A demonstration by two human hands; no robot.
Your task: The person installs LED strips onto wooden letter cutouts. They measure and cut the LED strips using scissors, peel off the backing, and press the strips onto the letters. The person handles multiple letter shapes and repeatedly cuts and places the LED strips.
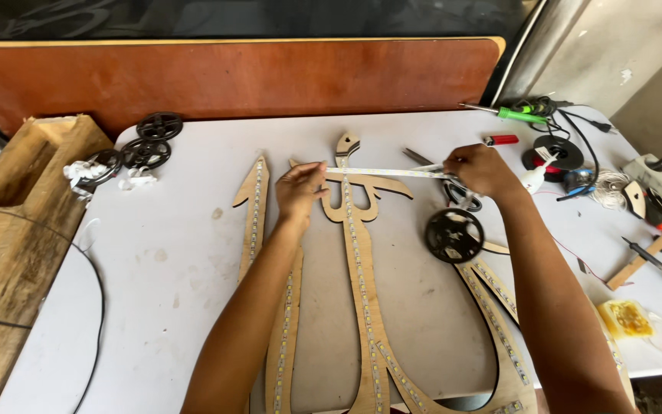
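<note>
Head view: left hand (pixel 299 190) fingers pinching one strip (pixel 381 172) end, right hand (pixel 481 169) fingers pinching the other with scissors (pixel 440 175). Strip stretched taut over wooden cutout (pixel 362 307) on tabletop (pixel 170 261). Black reel (pixel 454 235) at 5 o'clock from right hand; lighter (pixel 501 140) at 1 o'clock.

Both hands, left (pixel 299 188) and right (pixel 482 169), stretch a light strip (pixel 381 172) over wooden cutouts (pixel 362 291).
</note>
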